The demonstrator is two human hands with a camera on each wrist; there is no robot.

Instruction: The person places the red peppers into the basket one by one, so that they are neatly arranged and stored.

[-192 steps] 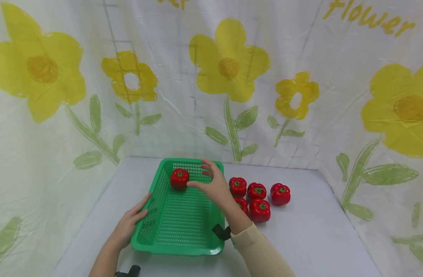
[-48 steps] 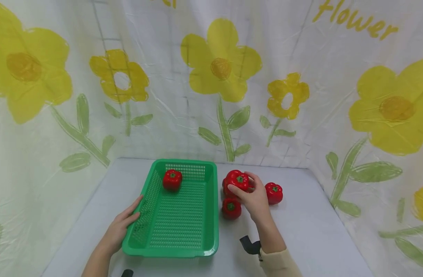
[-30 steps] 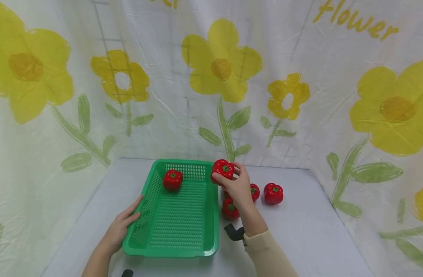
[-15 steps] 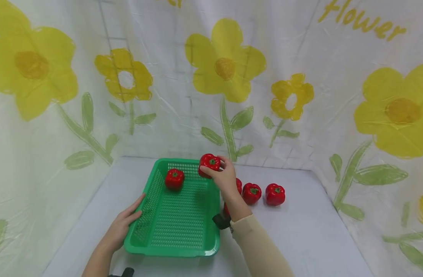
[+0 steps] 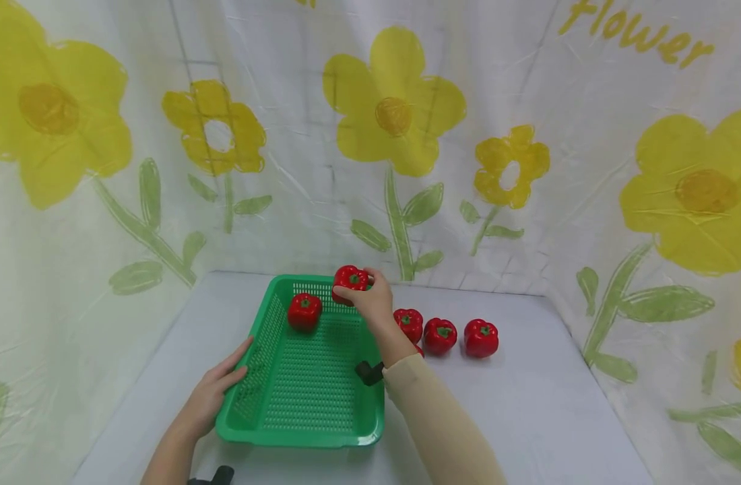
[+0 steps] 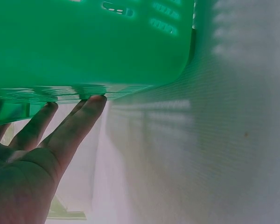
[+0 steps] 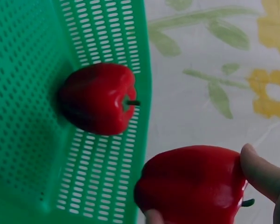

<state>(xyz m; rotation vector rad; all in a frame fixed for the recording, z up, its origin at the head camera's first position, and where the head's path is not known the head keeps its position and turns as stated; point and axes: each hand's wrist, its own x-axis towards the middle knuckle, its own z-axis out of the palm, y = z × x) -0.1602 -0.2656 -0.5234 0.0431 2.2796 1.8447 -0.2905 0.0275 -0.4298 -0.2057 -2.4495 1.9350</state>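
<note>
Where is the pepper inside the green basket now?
Head view: the inner pepper sits near the far left corner of the basket, left of the held pepper in the right hand.

The word "flower" (image 5: pixel 640 39) is on the white cloth (image 5: pixel 322 225), above the back right corner of the tabletop (image 5: pixel 528 404). More yellow writing (image 5: pixel 307 3) there is cut off.

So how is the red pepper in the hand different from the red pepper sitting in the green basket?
The held bell pepper is gripped by the right hand; the basket bell pepper has no hand on it. The held bell pepper is up in the air, while the basket bell pepper rests inside the green basket. Both are red and shiny, with green stems.
</note>
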